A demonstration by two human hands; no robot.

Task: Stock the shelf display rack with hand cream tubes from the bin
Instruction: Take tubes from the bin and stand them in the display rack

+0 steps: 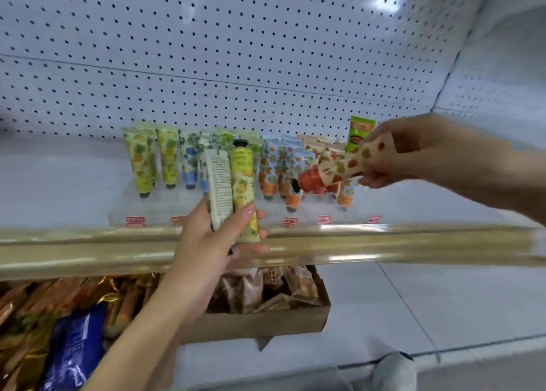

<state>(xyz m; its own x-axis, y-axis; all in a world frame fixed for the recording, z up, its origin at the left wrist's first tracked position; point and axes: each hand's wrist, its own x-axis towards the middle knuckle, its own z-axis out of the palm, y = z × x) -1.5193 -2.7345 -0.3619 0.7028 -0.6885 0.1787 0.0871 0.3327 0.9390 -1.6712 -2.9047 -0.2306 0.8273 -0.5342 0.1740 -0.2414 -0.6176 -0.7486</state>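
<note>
A clear display rack [165, 210] on the white shelf holds several hand cream tubes [141, 160] standing cap down in rows: yellow-green at the left, blue in the middle, orange and red at the right. My left hand [212, 237] grips two tubes upright in front of the rack: a yellow tube with a black cap [243, 190] and a pale tube showing its printed back [219, 184]. My right hand [384, 154] holds a red-capped tube with a fruit pattern [334, 169], tilted cap down over the rack's right rows. A green tube [359, 133] stands behind it.
A gold shelf rail [384, 243] runs across the front. Below it, a cardboard box [266, 319] of wrapped snacks sits on the lower shelf, with gold and blue packets [74, 346] at the left. White pegboard [206, 51] backs the shelf.
</note>
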